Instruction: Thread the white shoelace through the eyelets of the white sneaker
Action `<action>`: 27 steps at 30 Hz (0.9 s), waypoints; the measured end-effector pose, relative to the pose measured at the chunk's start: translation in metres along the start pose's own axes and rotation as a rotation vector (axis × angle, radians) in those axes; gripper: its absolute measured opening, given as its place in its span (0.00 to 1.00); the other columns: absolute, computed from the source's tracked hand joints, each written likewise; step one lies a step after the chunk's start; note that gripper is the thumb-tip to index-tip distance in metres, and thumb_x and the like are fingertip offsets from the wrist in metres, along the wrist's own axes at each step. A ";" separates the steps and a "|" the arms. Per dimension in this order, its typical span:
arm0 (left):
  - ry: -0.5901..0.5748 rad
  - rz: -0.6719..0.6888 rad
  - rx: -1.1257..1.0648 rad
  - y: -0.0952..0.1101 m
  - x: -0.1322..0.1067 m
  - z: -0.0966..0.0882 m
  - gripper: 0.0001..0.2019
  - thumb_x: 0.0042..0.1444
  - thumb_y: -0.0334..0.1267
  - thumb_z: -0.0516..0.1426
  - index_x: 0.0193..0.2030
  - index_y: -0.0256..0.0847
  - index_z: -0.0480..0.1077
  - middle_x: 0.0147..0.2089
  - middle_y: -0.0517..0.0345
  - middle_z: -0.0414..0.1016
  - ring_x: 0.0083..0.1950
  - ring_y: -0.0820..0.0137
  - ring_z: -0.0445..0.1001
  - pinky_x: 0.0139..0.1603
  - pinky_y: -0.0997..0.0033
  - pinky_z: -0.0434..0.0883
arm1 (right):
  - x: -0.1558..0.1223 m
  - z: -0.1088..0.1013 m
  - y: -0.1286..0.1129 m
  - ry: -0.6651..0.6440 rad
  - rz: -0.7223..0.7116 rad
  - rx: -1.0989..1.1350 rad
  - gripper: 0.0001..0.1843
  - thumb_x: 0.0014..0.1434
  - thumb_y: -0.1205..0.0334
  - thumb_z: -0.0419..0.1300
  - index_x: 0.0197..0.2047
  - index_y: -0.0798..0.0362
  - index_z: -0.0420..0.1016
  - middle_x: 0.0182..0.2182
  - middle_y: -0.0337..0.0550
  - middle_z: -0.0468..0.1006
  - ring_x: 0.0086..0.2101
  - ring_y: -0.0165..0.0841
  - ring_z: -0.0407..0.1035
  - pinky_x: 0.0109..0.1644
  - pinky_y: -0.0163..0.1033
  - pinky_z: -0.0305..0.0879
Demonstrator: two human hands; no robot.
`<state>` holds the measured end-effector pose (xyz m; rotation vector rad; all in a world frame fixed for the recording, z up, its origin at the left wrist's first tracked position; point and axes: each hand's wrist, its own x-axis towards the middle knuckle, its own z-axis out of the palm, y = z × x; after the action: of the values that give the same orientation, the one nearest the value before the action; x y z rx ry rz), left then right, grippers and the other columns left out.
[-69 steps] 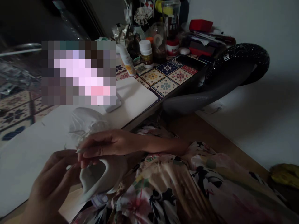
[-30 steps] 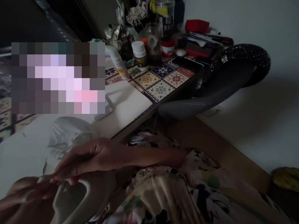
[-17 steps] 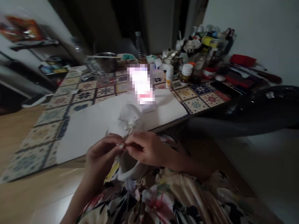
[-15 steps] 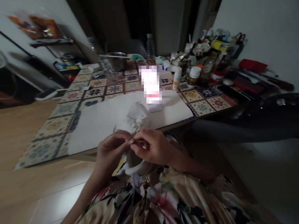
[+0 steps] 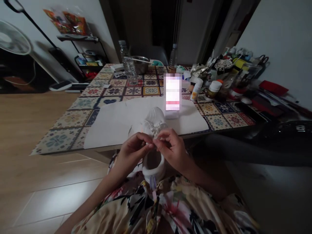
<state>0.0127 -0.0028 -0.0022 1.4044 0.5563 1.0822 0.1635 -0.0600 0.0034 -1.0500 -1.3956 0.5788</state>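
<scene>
A white cloth shoe (image 5: pixel 155 121) sits in my lap, its toe pointing away from me and its dark opening facing up near my body. My left hand (image 5: pixel 133 152) pinches the gathered white lacing at the front of the shoe. My right hand (image 5: pixel 172 149) pinches the same spot from the other side, and the fingertips of both hands nearly meet. The hands hide the shoe's middle. A small purple-and-white tag (image 5: pixel 153 183) hangs from its near end.
Just beyond the shoe, a white paper sheet (image 5: pixel 114 123) lies on a patterned tile-print tablecloth (image 5: pixel 73 131). A blurred upright object (image 5: pixel 172 92) stands on the sheet. Bottles, jars and a metal pot crowd the far table. A dark chair back (image 5: pixel 268 139) is at right.
The view has swung up and left, showing more of the table and floor. My hands have come together at the shoe's front, and the shoe now sits more upright.
</scene>
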 end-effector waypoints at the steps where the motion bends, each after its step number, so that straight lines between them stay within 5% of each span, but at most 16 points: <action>1: 0.006 -0.008 -0.002 0.001 -0.001 0.000 0.07 0.50 0.36 0.68 0.30 0.40 0.75 0.30 0.60 0.76 0.33 0.74 0.72 0.35 0.77 0.70 | 0.000 -0.001 -0.001 -0.006 -0.020 -0.018 0.05 0.63 0.60 0.59 0.42 0.49 0.68 0.31 0.35 0.76 0.28 0.26 0.74 0.30 0.29 0.70; 6: 0.023 -0.058 0.021 0.002 -0.004 -0.002 0.06 0.49 0.36 0.68 0.32 0.40 0.77 0.33 0.58 0.79 0.34 0.72 0.74 0.37 0.76 0.72 | 0.001 -0.008 -0.004 -0.090 -0.217 -0.273 0.10 0.59 0.70 0.59 0.44 0.51 0.73 0.38 0.42 0.78 0.41 0.33 0.74 0.46 0.39 0.72; 9: 0.032 -0.073 0.062 0.004 -0.003 -0.004 0.07 0.48 0.38 0.68 0.32 0.40 0.78 0.33 0.56 0.80 0.34 0.70 0.75 0.37 0.73 0.73 | 0.003 -0.009 -0.003 -0.107 -0.285 -0.379 0.06 0.61 0.69 0.59 0.42 0.53 0.75 0.37 0.45 0.77 0.41 0.35 0.71 0.47 0.42 0.70; 14: 0.017 0.022 0.215 0.010 -0.001 -0.006 0.08 0.49 0.41 0.67 0.28 0.40 0.76 0.29 0.56 0.76 0.32 0.70 0.73 0.36 0.72 0.71 | 0.004 -0.010 -0.001 -0.102 -0.243 -0.310 0.05 0.63 0.63 0.62 0.34 0.52 0.76 0.32 0.41 0.73 0.38 0.33 0.68 0.46 0.42 0.67; 20: -0.001 0.008 0.200 0.011 0.001 -0.007 0.10 0.51 0.42 0.65 0.26 0.39 0.74 0.27 0.58 0.72 0.30 0.71 0.69 0.32 0.74 0.67 | 0.004 -0.010 0.000 -0.222 -0.163 -0.228 0.03 0.58 0.65 0.63 0.37 0.53 0.73 0.36 0.42 0.73 0.39 0.34 0.69 0.44 0.40 0.67; 27: -0.006 -0.065 0.172 -0.001 0.006 -0.013 0.12 0.50 0.44 0.65 0.25 0.39 0.73 0.25 0.60 0.70 0.27 0.73 0.65 0.28 0.76 0.64 | 0.004 -0.008 -0.002 -0.163 -0.574 -0.665 0.05 0.67 0.62 0.56 0.45 0.50 0.72 0.38 0.43 0.80 0.39 0.33 0.72 0.46 0.40 0.64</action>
<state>0.0047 0.0092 -0.0030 1.5270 0.6991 0.9971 0.1713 -0.0595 0.0086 -1.0445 -1.9993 -0.2518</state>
